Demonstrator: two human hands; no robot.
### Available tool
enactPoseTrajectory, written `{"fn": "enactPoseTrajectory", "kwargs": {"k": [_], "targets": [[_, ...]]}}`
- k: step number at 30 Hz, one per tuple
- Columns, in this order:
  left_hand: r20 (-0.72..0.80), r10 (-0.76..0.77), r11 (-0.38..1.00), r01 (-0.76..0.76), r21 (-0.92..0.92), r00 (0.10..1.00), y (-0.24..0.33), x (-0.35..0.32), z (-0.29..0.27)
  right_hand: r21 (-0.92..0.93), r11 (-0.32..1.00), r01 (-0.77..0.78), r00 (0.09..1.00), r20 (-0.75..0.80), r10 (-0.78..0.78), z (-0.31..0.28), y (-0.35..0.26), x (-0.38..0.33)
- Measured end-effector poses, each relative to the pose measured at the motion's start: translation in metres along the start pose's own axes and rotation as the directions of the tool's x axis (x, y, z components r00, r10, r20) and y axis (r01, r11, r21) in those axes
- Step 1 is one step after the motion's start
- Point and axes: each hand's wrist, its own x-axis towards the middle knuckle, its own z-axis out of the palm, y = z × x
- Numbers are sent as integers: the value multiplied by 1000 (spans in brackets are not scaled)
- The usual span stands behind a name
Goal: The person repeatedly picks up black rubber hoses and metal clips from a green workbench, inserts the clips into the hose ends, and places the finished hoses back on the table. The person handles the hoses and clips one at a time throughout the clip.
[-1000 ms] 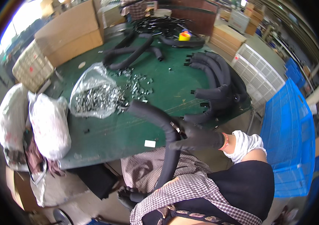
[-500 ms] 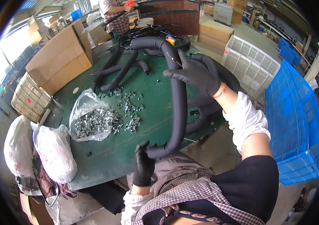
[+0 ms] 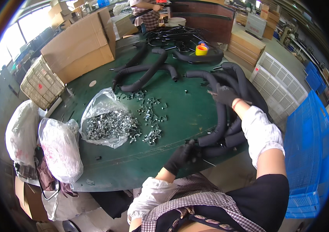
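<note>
A bent tube in black foam (image 3: 221, 116) lies on top of several similar tubes at the right of the green table. My right hand (image 3: 226, 95), in a black glove, is closed over its upper side around a thin, rod-like tool. Near the table's front edge, the gloved fingers of my left hand (image 3: 180, 156) are closed at the tube's lower end; the exact grip is partly hidden. A thin metal rod (image 3: 209, 162) sticks out beside the left hand.
An open plastic bag (image 3: 102, 96) spills small metal clips (image 3: 110, 124) onto the table (image 3: 133, 164). More foam tubes (image 3: 149, 75), an orange-yellow tape roll (image 3: 201, 49) and a carton (image 3: 77, 46) lie farther back. Blue (image 3: 307, 154) and white crates (image 3: 278, 77) stand right; another person (image 3: 147, 17) stands behind.
The bent foam tube has come down from upright in front of me onto the pile at the right. Both hands moved right with it, and my right hand has closed. The view has shifted.
</note>
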Motion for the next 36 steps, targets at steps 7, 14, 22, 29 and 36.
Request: {"fn": "enactPoseTrajectory", "kwargs": {"k": [7, 14, 22, 29, 36], "targets": [[-281, -46, 944, 134, 302, 959, 33, -51, -17, -216, 954, 209, 920, -286, -267, -44, -64, 7], [-467, 282, 866, -13, 499, 838, 9, -91, -70, -334, 792, 511, 802, -148, -579, -12, -216, 130], [-489, 173, 985, -137, 108, 855, 16, -104, -85, -362, 814, 454, 882, 56, -467, 59, -323, 224], [-522, 147, 985, -79, 151, 840, 24, -109, -82, -214, 798, 563, 736, -311, -602, 23, -293, 179], [-597, 719, 694, -316, 648, 355, 47, -131, -82, -316, 511, 799, 245, -605, -757, -59, -313, 7]]}}
